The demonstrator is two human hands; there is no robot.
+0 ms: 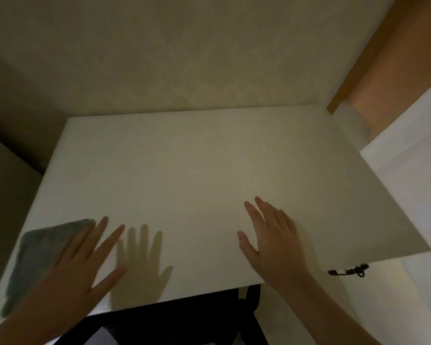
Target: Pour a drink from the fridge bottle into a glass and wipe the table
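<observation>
Grey-green cloth (39, 260), flat and slightly rumpled, lies at the near left corner of a white worktop (197, 165), within easy reach for wiping. No bottle and no glass show anywhere in view, so the pouring part of the task has nothing to work with here; the fridge is also out of sight.

Over the cloth's right edge hovers the left hand (85, 265), palm down, fingers spread wide and straight. It grips nothing. Its clear shadow on the worktop just to its right suggests it is raised above the surface, not pressing on it; whether any part brushes the cloth cannot be told.

Well apart to the right, the right hand (271, 240) is also palm down and open, fingers loosely together, empty, low over the near edge of the worktop. Both hands look poised as if presenting themselves or about to begin.

Beyond the worktop stands a plain beige wall. At the right are a wooden door frame (373, 58) and a white panel. A dark chair (184, 319) sits beneath the near edge.
</observation>
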